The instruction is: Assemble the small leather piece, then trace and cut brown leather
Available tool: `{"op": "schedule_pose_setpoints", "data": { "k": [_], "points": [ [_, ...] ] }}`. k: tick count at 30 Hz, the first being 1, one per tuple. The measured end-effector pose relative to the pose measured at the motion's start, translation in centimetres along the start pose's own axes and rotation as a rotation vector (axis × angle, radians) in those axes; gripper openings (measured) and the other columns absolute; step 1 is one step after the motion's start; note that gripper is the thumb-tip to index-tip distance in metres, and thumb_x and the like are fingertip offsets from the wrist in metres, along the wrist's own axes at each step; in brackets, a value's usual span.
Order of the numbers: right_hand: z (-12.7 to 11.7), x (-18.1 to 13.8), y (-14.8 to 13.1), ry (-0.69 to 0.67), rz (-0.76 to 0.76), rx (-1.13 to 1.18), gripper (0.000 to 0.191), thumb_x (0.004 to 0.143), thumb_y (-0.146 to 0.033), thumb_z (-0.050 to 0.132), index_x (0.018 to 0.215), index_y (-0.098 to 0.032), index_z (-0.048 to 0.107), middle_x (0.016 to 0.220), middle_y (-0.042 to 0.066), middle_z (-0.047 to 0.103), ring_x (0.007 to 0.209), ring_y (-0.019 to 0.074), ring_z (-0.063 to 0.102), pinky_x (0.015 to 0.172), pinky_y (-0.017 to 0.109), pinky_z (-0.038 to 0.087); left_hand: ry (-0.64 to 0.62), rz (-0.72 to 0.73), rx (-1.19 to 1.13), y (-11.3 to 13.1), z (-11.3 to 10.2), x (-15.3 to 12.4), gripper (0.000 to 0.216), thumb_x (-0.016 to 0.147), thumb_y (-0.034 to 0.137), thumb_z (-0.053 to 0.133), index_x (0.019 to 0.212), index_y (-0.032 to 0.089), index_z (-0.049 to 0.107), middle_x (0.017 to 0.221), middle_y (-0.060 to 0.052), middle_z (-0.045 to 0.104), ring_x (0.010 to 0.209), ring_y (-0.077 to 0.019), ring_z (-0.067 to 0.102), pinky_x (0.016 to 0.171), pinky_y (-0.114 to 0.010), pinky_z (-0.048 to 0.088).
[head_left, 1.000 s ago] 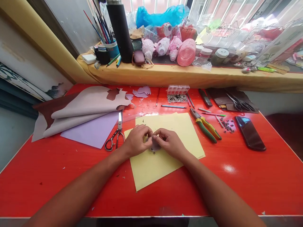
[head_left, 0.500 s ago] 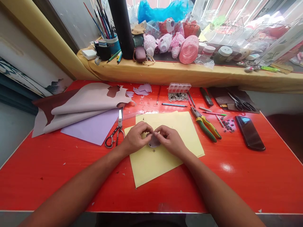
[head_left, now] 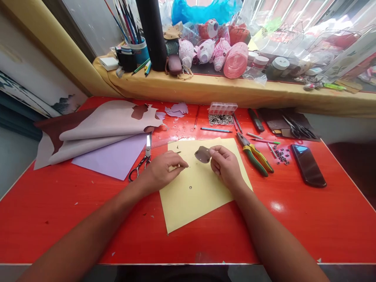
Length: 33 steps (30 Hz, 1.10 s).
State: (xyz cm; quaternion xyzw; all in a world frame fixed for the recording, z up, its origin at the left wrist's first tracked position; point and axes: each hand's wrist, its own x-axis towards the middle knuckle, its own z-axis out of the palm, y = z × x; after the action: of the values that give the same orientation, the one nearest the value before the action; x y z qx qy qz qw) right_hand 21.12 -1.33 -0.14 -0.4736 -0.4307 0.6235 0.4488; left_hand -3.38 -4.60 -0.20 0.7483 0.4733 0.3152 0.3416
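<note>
My right hand [head_left: 225, 164] pinches a small grey-brown leather-like piece [head_left: 202, 155] by its right end and holds it above the yellow paper [head_left: 199, 203]. A dark dot and a small bright spot show on that piece. To the left, my left hand [head_left: 166, 168] has its thumb and forefinger brought together over the paper; anything between the tips is too small to name. A small metal ring, like an eyelet [head_left: 190, 187], lies on the paper below both hands. Dark scraps [head_left: 178, 149] rest near the paper's upper left.
Scissors [head_left: 144, 158] and folded leather sheets [head_left: 96, 121] lie left. Right of the paper are green-yellow pliers [head_left: 255, 156], scattered small metal fittings [head_left: 282, 156] and a phone [head_left: 308, 164]. Behind stand an opened clear case of fittings [head_left: 221, 118] and a blue pencil [head_left: 216, 130].
My hands have moved apart. The leather-like piece has gone up and right in my right hand, out of my left hand's reach. The metal ring lies in nearly the same place.
</note>
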Motion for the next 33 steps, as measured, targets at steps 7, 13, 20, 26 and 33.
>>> {"op": "schedule_pose_setpoints", "data": {
  "k": [7, 13, 20, 26, 33],
  "points": [
    [-1.7, 1.2, -0.7, 0.108, 0.005, 0.234, 0.027, 0.079, -0.035, 0.082, 0.085, -0.021, 0.061, 0.054, -0.012, 0.031, 0.043, 0.0058, 0.02, 0.037, 0.021, 0.018, -0.288, 0.284, 0.36, 2.0, 1.5, -1.6, 0.026, 0.104, 0.015, 0.05, 0.096, 0.021, 0.075, 0.091, -0.008, 0.074, 0.088, -0.0227, 0.063, 0.079, -0.036, 0.053],
    [-2.1, 1.2, -0.9, 0.086, 0.014, 0.256, 0.027, 0.08, -0.036, 0.081, 0.086, -0.021, 0.06, 0.056, -0.011, 0.032, 0.044, 0.0061, 0.022, 0.037, 0.021, 0.021, -0.318, 0.341, 0.469, 1.6, 2.6, -1.7, 0.026, 0.104, 0.013, 0.051, 0.091, 0.021, 0.072, 0.088, -0.007, 0.07, 0.084, -0.0212, 0.06, 0.074, -0.033, 0.048],
    [-1.9, 1.3, -0.6, 0.084, 0.015, 0.251, 0.025, 0.08, -0.035, 0.082, 0.085, -0.02, 0.062, 0.053, -0.011, 0.034, 0.043, 0.0057, 0.024, 0.038, 0.021, 0.021, -0.306, 0.36, 0.498, 1.1, 3.3, -1.2, 0.023, 0.1, 0.01, 0.053, 0.088, 0.021, 0.069, 0.084, -0.007, 0.065, 0.081, -0.0229, 0.056, 0.075, -0.036, 0.048],
    [-2.1, 1.3, -0.7, 0.084, 0.029, 0.281, 0.024, 0.078, -0.035, 0.082, 0.084, -0.02, 0.063, 0.053, -0.011, 0.035, 0.044, 0.0063, 0.025, 0.039, 0.021, 0.021, -0.267, 0.348, 0.512, -0.3, 3.5, 2.7, 0.024, 0.103, 0.014, 0.051, 0.089, 0.021, 0.07, 0.086, -0.008, 0.067, 0.084, -0.0239, 0.057, 0.078, -0.037, 0.048],
    [-1.9, 1.3, -0.2, 0.078, 0.023, 0.25, 0.027, 0.077, -0.039, 0.081, 0.082, -0.021, 0.062, 0.053, -0.01, 0.038, 0.044, 0.0071, 0.028, 0.04, 0.022, 0.022, -0.146, 0.273, 0.445, -2.3, 4.5, 11.8, 0.021, 0.097, 0.016, 0.058, 0.081, 0.021, 0.072, 0.083, -0.007, 0.068, 0.088, -0.0244, 0.059, 0.086, -0.038, 0.048]
  ]
}}
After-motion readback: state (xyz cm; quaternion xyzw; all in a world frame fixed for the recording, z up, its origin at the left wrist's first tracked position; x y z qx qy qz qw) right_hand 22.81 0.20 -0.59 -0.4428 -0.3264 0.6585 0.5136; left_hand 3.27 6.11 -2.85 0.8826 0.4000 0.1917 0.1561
